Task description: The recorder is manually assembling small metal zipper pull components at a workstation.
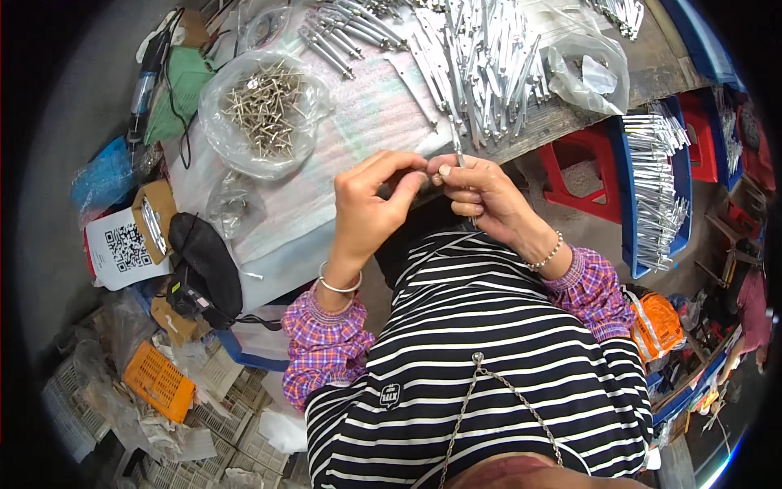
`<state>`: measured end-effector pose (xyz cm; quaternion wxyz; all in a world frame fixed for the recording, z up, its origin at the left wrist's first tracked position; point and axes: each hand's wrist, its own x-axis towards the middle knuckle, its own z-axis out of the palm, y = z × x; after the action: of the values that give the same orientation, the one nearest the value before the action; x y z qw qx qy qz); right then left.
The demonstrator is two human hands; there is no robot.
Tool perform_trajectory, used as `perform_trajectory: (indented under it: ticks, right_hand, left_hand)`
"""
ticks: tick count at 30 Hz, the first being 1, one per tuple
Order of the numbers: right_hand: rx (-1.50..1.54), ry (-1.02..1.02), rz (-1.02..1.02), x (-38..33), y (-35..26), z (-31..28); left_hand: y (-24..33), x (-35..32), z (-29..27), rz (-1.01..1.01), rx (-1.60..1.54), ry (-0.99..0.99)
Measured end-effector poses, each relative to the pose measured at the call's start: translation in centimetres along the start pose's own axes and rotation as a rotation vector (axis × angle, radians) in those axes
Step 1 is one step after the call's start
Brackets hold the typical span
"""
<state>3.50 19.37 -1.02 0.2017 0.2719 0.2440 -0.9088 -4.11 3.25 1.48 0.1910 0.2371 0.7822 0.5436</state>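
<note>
My right hand (487,194) is closed around a thin silver metal strip (457,145), which stands up past the thumb and shows again below the fingers. My left hand (371,202) meets it from the side, thumb and forefinger bent together close to the right fingertips. Whatever sits between the left fingers is too small to make out. Beyond the hands, a large pile of similar silver strips (481,69) covers the table's far edge. To the left stands a clear plastic bag (308,151) of small metal pins (265,110).
Foam sheeting covers the table (252,213). A plastic bag (588,73) lies at its right edge. Blue bins (631,208) of metal strips and a red stool (580,183) stand on the right. A power screwdriver (145,90) and a black pouch (208,261) are at the left.
</note>
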Motion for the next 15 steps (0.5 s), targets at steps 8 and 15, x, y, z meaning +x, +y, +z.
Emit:
perform_trajectory:
  ticks: [8, 15]
  right_hand:
    - [-0.018, 0.055, -0.044, 0.0, 1.4, 0.9]
    - [-0.096, 0.116, -0.084, 0.4, 1.5, 0.4]
  left_hand:
    - [-0.3, -1.0, 1.3, 0.243, 0.169, 0.132]
    - [-0.6, -0.9, 1.6, 0.335, 0.262, 0.188]
